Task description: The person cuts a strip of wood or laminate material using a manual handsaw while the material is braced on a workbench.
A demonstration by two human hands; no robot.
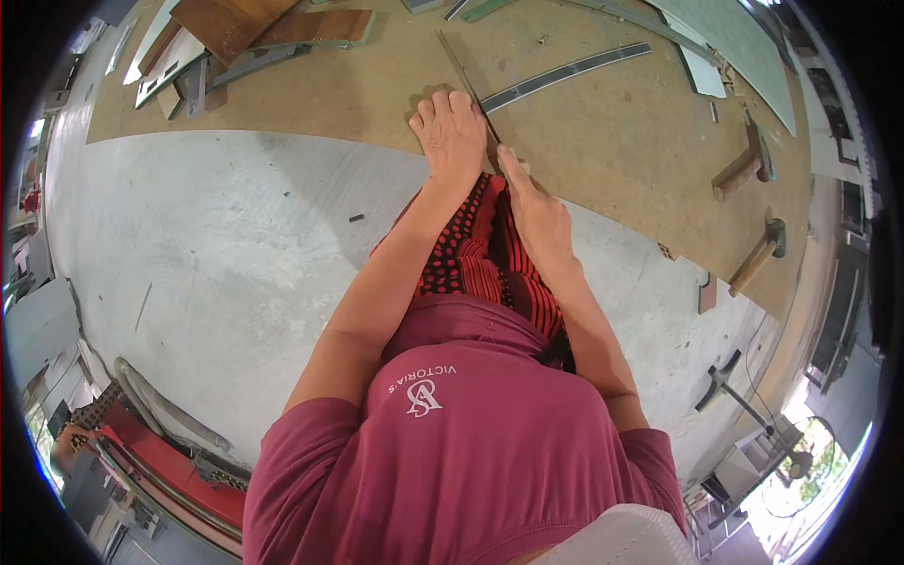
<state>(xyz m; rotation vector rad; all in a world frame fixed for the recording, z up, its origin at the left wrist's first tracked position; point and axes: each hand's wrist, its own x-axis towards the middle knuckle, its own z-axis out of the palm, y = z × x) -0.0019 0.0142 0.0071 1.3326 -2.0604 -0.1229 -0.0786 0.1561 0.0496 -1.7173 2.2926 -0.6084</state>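
Observation:
My left hand (450, 137) rests on the brown board (282, 104), its fingers curled down and pressed together; what lies under them is hidden. Close beside it, my right hand (537, 202) is closed round the near end of a long, thin dark blade-like strip (459, 66), with the index finger stretched along it. That strip points away from me past the left hand's fingers. A narrow grey metal strip with a dark middle (570, 73) runs from the blade-like strip toward the far right; whether it continues under my left hand cannot be seen.
Two hammers with wooden handles (737, 174) (753, 262) lie at the board's right. Brown wooden panels (226, 28) and offcuts are piled far left. A pale sheet (744, 56) lies far right. Grey concrete floor (235, 217) surrounds my legs.

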